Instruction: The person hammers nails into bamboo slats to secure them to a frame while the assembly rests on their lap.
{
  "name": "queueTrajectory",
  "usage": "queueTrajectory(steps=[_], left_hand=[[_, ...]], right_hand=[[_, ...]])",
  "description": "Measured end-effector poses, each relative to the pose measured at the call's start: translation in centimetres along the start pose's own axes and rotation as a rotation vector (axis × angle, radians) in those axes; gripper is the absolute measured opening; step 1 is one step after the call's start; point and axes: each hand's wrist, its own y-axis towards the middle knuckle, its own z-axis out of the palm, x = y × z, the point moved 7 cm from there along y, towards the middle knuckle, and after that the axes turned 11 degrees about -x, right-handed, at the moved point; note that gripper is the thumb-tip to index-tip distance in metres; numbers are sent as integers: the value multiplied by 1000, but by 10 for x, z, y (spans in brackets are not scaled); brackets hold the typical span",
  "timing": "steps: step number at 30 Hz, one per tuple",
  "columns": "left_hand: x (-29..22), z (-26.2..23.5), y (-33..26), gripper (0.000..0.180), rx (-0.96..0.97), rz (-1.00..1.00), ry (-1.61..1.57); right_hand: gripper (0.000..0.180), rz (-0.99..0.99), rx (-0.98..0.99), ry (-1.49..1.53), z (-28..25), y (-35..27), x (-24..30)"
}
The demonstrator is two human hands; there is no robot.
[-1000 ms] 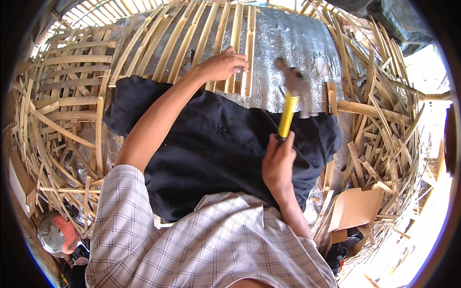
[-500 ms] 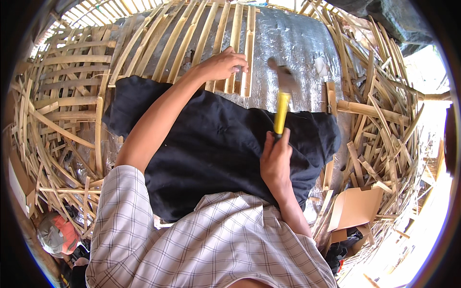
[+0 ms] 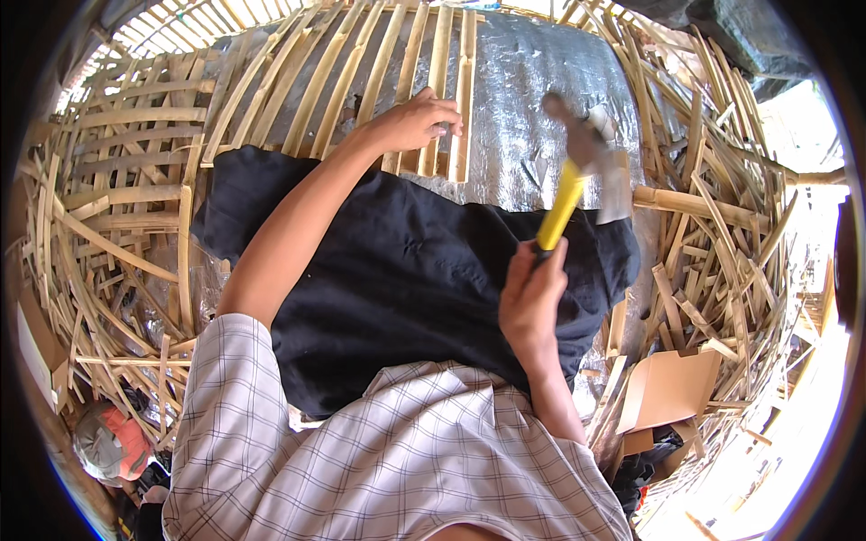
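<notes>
My right hand (image 3: 532, 293) grips the yellow handle of a claw hammer (image 3: 577, 167), whose blurred steel head is raised over a silver foil-covered surface (image 3: 541, 99). My left hand (image 3: 417, 122) presses its fingers on upright bamboo slats (image 3: 451, 90) fixed side by side on that foil. A black cloth (image 3: 397, 270) lies draped below both hands, across the curved frame. My checked sleeves fill the lower part of the view.
Woven bamboo strips (image 3: 117, 198) curve around on the left and right, with loose strips (image 3: 704, 234) piled at the right. A brown cardboard box (image 3: 672, 388) sits at the lower right. An orange and grey object (image 3: 108, 442) lies at the lower left.
The hammer swung toward the slats half a second ago and is now drawn back up to the right. My left hand has stayed on the slats.
</notes>
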Motion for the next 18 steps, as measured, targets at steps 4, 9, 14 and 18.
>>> queueTrajectory(steps=[4, 9, 14, 18], left_hand=[[-5, -1, 1, 20, -3, 4, 31], [1, -1, -3, 15, -12, 7, -23], [-4, -3, -1, 15, 24, -29, -21], [0, -4, 0, 16, 3, -16, -23]], right_hand=[[22, -215, 225, -390, 26, -29, -37], [24, 51, 247, -244, 0, 2, -11], [17, 219, 94, 59, -11, 8, 4], [19, 168, 349, -278, 31, -22, -45]])
